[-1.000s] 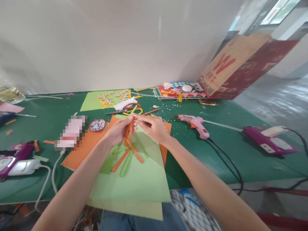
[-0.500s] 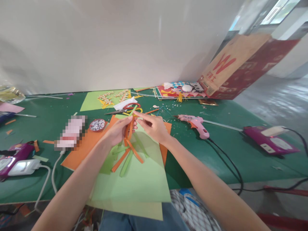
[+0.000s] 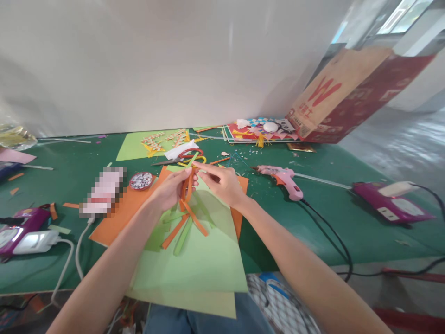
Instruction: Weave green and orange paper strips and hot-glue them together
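My left hand [image 3: 174, 187] is closed on folded orange paper strips [image 3: 188, 185], with a green strip [image 3: 192, 159] poking out above the fingers. My right hand [image 3: 222, 182] meets it at the top of the strips, fingers bent and the index finger laid along the strip ends; its grip is partly hidden. Loose orange and green strip tails [image 3: 182, 237] hang or lie below, over light green paper sheets [image 3: 208, 273]. Under those sheets lies orange paper [image 3: 118, 218]. Just beyond the fingers rest scissors [image 3: 191, 155] with red and yellow handles.
A pink glue gun [image 3: 283, 178] lies on the right, its cord trailing off the table edge. Purple power strips [image 3: 389, 204] sit at both sides. At left are a blurred-out phone [image 3: 104, 190] and a round dish [image 3: 141, 180]. A paper bag [image 3: 333, 93] stands at the back right.
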A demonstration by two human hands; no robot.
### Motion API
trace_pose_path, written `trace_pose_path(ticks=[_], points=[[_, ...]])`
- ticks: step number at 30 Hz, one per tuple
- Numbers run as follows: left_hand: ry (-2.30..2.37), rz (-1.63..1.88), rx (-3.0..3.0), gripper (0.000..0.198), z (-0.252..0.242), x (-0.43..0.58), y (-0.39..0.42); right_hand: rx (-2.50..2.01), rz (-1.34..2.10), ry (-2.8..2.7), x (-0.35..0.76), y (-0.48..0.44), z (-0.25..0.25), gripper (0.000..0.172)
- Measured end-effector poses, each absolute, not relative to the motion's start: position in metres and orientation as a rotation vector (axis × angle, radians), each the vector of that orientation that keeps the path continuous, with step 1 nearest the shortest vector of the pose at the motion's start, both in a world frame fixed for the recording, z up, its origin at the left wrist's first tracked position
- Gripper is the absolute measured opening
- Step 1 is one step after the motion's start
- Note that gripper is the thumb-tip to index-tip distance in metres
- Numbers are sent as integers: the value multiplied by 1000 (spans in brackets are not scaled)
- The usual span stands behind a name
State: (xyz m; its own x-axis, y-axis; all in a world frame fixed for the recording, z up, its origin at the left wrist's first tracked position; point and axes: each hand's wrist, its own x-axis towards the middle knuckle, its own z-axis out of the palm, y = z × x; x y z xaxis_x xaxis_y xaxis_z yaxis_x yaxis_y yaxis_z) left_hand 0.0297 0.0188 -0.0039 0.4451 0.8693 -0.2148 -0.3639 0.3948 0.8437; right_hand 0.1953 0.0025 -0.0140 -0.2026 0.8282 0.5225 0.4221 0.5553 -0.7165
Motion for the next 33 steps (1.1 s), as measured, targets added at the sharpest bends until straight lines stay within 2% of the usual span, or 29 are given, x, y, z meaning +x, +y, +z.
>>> trace_pose_path(ticks=[6, 10, 17, 23, 33], points=[[740, 839, 921, 27, -8, 29, 18, -1048, 688, -1694, 195, 2, -8, 27], [784, 829, 1014, 29, -11, 30, 18, -1061, 765, -1666, 194, 3, -6, 20], [931, 930, 1352, 42, -9, 34, 15, -1102, 983, -1501, 197, 6, -5, 17], [979, 889, 1529, 41, -5, 34, 11, -1159, 1101, -1390, 198, 7, -1, 17], [926, 863, 1490, 39, -7, 38, 11, -1149, 1141, -1358, 198, 7, -1, 18]])
